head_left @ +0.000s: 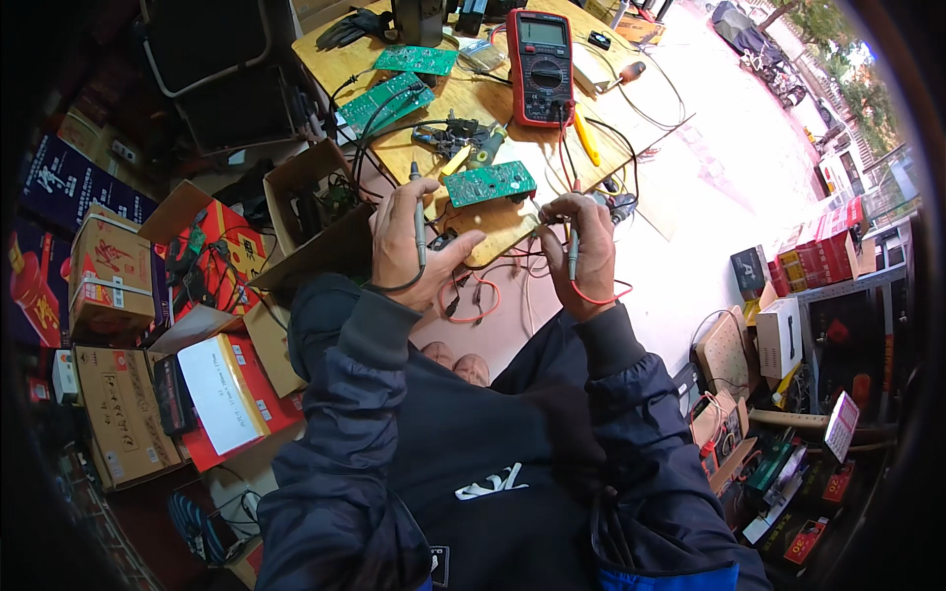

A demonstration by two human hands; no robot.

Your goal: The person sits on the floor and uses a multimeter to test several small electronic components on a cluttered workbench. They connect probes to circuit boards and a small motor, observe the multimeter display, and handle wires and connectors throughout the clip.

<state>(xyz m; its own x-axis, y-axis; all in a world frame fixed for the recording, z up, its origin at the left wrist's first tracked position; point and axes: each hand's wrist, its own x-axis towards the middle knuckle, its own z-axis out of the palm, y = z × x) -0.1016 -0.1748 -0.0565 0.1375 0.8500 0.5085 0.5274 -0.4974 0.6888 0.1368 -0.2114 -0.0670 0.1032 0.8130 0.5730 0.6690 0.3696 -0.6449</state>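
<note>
A green circuit board (490, 183) lies near the front corner of the wooden table, solder side up. On its left, my left hand (396, 246) holds a grey test probe (419, 222) with a black lead; the tip points up and the thumb sticks out to the side. My right hand (583, 236) grips a second test probe (574, 254), which has a red lead, just right of the board's end. Neither probe visibly touches the board. Behind the board stands a red and black multimeter (542, 71), leads plugged in at its bottom.
More green boards (384, 103) lie farther back on the table, beside a black glove (355, 28). Pliers, a screwdriver (489, 146) and a yellow-handled tool (586, 138) sit around the multimeter. Cardboard boxes (110, 258) crowd the left; shelves and boxes (823, 258) stand right.
</note>
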